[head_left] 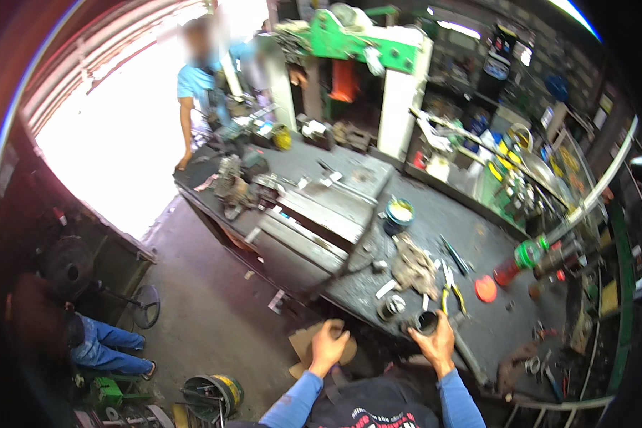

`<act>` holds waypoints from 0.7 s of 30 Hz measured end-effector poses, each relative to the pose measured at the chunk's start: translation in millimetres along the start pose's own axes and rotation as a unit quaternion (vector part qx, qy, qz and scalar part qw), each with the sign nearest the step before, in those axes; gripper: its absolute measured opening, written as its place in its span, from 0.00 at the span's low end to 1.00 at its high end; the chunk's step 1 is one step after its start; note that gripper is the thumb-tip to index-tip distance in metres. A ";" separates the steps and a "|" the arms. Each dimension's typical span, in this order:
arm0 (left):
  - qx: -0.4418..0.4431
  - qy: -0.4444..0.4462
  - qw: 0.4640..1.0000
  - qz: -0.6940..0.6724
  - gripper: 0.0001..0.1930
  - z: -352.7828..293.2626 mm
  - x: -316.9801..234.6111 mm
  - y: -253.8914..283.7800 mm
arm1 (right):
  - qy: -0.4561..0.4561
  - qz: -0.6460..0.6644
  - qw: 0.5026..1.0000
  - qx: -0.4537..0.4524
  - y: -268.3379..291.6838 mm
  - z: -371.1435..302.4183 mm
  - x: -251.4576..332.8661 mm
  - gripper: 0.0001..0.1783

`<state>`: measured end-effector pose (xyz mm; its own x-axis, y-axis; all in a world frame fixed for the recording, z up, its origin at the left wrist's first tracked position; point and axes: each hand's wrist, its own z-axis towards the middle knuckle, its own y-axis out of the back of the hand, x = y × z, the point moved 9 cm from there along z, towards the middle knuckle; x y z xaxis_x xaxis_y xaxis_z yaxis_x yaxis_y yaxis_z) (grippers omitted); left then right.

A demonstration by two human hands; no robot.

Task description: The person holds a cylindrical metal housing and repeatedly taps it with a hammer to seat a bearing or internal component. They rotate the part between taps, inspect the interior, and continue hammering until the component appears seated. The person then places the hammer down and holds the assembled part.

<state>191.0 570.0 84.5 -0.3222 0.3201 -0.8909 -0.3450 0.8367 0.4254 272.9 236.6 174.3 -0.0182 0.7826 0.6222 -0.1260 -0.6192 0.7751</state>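
Observation:
My right hand [436, 344] is closed around a dark, hollow metal cylinder [426, 324] at the bench's front edge, its open end facing up. To its left, in front of the bench, my left hand [327, 349] has its fingers curled together. Something small and dark may be in that grip, but I cannot make it out. A piece of brown cardboard [301, 345] shows beneath my left hand. Beside the cylinder on the bench stands a round metal part [391, 307]. Yellow-handled pliers [447, 290] lie just beyond my right hand, near a crumpled grey-brown rag [414, 262].
The dark workbench [471, 232] carries a blue tub [399, 212], a red lid [486, 289] and a bottle of red liquid [508, 269]. A green press [364, 44] rises behind. One person in blue [196, 82] stands at the far left corner; a bucket [217, 394] sits on the floor.

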 end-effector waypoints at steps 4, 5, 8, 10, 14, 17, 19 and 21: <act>-0.141 0.187 0.971 0.038 0.33 12.5 129.6 89.6 | -0.026 0.005 0.999 0.037 -16.9 7.5 -1.7 0.50; -0.168 0.165 0.971 0.044 0.35 22.6 147.9 105.5 | -0.013 0.010 0.999 0.035 -25.3 9.1 2.0 0.50; -0.143 0.036 0.989 0.010 0.38 66.1 146.3 102.8 | -0.006 0.030 0.999 0.036 -36.2 17.5 -4.1 0.51; -0.113 0.035 0.993 0.006 0.39 81.0 142.9 88.2 | 0.007 0.038 0.998 0.040 -37.0 25.5 2.0 0.50; 0.060 0.133 0.983 -0.113 0.39 66.1 157.6 21.5 | 0.030 0.012 0.999 0.023 -18.1 42.2 19.1 0.48; 0.402 0.196 0.821 -0.356 0.39 -42.8 23.9 -9.7 | 0.049 -0.014 0.998 0.037 -10.6 44.0 -10.5 0.49; 0.351 0.035 0.863 -0.362 0.37 -28.4 -70.8 58.4 | 0.042 -0.028 0.996 0.075 -17.0 55.7 -8.3 0.49; 0.260 -0.014 0.900 -0.349 0.36 13.7 -124.7 149.1 | 0.029 -0.048 0.994 0.097 -12.6 49.6 -13.1 0.49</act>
<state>191.8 660.9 256.8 -0.1612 -0.3590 -0.9193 0.0072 0.9311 -0.3648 324.0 230.9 161.8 -0.0733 0.8379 0.5409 0.0643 -0.5373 0.8409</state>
